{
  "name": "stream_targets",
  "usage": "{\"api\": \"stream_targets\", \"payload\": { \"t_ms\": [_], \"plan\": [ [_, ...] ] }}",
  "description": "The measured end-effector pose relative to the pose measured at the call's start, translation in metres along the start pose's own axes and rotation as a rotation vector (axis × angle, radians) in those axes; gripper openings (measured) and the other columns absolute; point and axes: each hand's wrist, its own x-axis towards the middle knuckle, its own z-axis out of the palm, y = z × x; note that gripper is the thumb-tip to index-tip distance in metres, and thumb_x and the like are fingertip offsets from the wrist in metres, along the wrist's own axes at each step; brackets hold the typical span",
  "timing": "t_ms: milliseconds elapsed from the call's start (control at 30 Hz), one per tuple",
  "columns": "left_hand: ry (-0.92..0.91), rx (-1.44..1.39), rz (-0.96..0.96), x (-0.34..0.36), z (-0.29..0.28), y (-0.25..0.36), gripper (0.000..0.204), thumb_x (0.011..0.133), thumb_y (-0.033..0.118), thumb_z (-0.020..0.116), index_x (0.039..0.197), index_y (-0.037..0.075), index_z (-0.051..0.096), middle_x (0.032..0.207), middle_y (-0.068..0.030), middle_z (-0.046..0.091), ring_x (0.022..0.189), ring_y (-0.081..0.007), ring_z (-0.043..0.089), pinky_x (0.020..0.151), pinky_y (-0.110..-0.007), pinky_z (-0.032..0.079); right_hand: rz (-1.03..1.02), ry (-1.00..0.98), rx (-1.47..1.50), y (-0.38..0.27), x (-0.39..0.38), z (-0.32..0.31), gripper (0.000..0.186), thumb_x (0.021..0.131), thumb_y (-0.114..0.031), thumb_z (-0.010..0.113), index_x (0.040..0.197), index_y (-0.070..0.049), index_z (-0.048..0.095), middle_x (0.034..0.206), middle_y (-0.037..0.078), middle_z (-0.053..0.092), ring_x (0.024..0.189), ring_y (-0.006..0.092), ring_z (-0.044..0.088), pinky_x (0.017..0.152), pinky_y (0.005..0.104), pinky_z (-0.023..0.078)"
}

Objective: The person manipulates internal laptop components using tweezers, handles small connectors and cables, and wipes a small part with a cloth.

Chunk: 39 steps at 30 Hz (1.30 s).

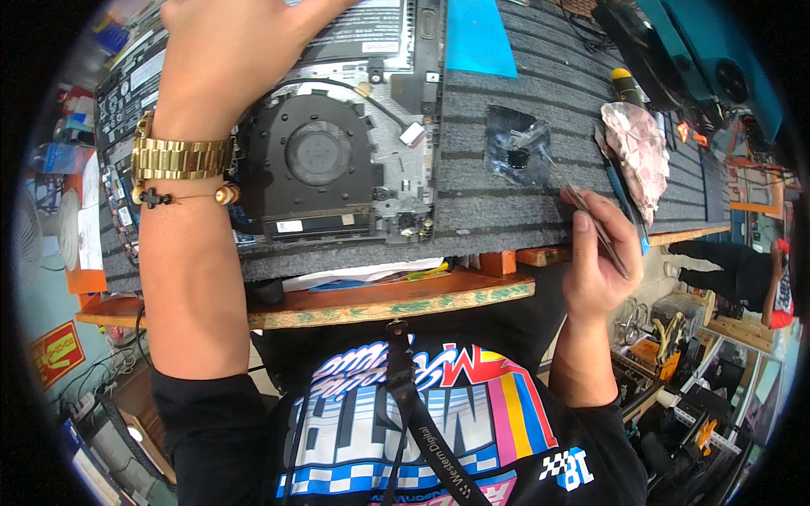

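Observation:
My left hand [228, 25] reaches across an opened laptop [396, 169] at the upper left, its fingers mostly cut off by the top edge. A black fan [316, 152] and a cable with a white connector [412, 133] show inside the laptop. My right hand [603, 253] grips thin metal tweezers [591, 223], angled toward a small dark, shiny pouch [516, 145] with small bits on it. Just beside that hand lie a blue-handled tool [633, 219], a crumpled pinkish cloth [637, 156] and a yellow-and-black handled tool [623, 84].
A ribbed grey mat [472, 215] covers the wooden bench [396, 299]. A blue sheet [477, 34] and teal equipment [709, 42] sit at the back. Bottles [55, 156] stand at left. Another person [734, 274] is at the right, near shelving with assorted parts [683, 396].

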Motion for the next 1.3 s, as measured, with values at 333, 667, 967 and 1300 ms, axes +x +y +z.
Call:
{"api": "stream_targets", "payload": {
  "t_ms": [333, 667, 967, 1300],
  "plan": [
    [-0.025, 0.034, -0.050, 0.000, 0.008, 0.002, 0.047, 0.086, 0.034, 0.094, 0.091, -0.005, 0.069, 0.084, -0.0219, 0.070, 0.077, -0.0347, 0.069, 0.073, -0.042, 0.056, -0.228, -0.154, -0.194, -0.005, 0.016, 0.007, 0.021, 0.087, 0.014, 0.076, 0.106, 0.006, 0.078, 0.109, 0.021, 0.082, 0.113, 0.0379, 0.080, 0.111, 0.0544, 0.057],
    [-0.117, -0.080, -0.173, 0.005, -0.001, 0.002, 0.046, 0.086, 0.033, 0.093, 0.091, -0.005, 0.069, 0.085, -0.0226, 0.070, 0.078, -0.0356, 0.069, 0.074, -0.043, 0.055, -0.246, -0.198, -0.219, -0.005, 0.016, 0.007, 0.020, 0.087, 0.012, 0.078, 0.105, 0.004, 0.079, 0.108, 0.018, 0.083, 0.114, 0.0363, 0.080, 0.116, 0.0565, 0.053],
    [-0.042, 0.065, -0.058, -0.001, 0.008, -0.003, 0.048, 0.087, 0.036, 0.093, 0.090, -0.005, 0.069, 0.084, -0.0224, 0.069, 0.077, -0.0356, 0.068, 0.073, -0.043, 0.055, 0.085, -0.101, 0.047, -0.010, 0.007, 0.007, 0.025, 0.097, 0.008, 0.075, 0.122, 0.010, 0.073, 0.111, 0.021, 0.083, 0.118, 0.0307, 0.079, 0.120, 0.0543, 0.050],
    [-0.040, -0.001, -0.030, -0.001, 0.012, -0.020, 0.050, 0.087, 0.040, 0.092, 0.089, -0.004, 0.069, 0.084, -0.0218, 0.069, 0.078, -0.0360, 0.068, 0.073, -0.044, 0.055, 0.293, -0.070, 0.541, -0.012, 0.009, -0.004, 0.028, 0.106, 0.001, 0.068, 0.131, 0.010, 0.063, 0.122, 0.025, 0.075, 0.121, 0.0438, 0.075, 0.118, 0.0626, 0.052]
  ]
}}
